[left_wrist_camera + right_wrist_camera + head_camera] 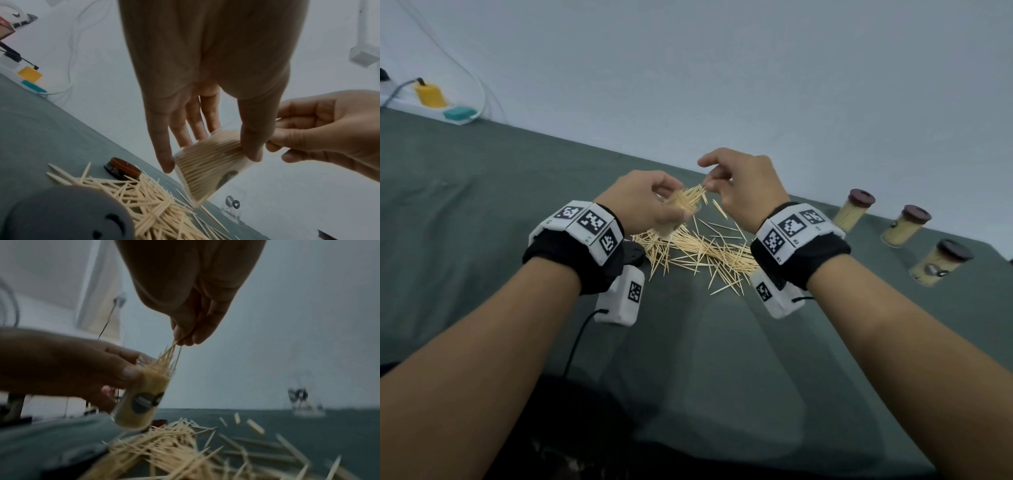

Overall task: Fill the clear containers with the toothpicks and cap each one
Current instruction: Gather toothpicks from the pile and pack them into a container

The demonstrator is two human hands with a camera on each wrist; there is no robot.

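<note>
My left hand (650, 202) grips a clear container (207, 164) packed with toothpicks, tilted above the table; the same container (141, 400) shows in the right wrist view with toothpick tips sticking out of its mouth. My right hand (736, 185) pinches the ends of a few of those protruding toothpicks (172, 350) at the container's open mouth. A loose pile of toothpicks (698, 253) lies on the grey-green cloth under both hands. A brown cap (123, 168) lies on the cloth beside the pile.
Three filled, capped containers (854, 209) (905, 226) (941, 262) stand in a row at the right by the table's far edge. A power strip with a yellow plug (429, 94) and a teal block (459, 113) sits far left, with cables against the wall.
</note>
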